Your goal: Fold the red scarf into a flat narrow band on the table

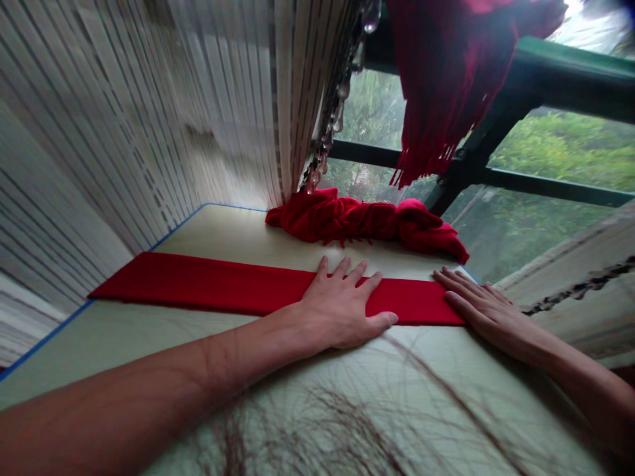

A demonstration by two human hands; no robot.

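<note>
We see soft, matte cloth pressed into a long, smooth band with straight edges, while beside it lies looser, rumpled fabric with a fringe. The folded red cloth is a deep, even red, lying flat across the table from its left edge towards the right. Our left hand rests palm down on it, fingers spread wide; our right hand lies flat at its right end, fingers extended and close together, though its underside is hidden and we cannot quite tell how much of it touches the cloth. Pale and faintly grained, the tabletop has a blue edge. Near its far side we have a crumpled red cloth, and above that hangs a fringed red cloth before a green-framed window. A pale string curtain drops along our left, with clear beads beside it
</note>
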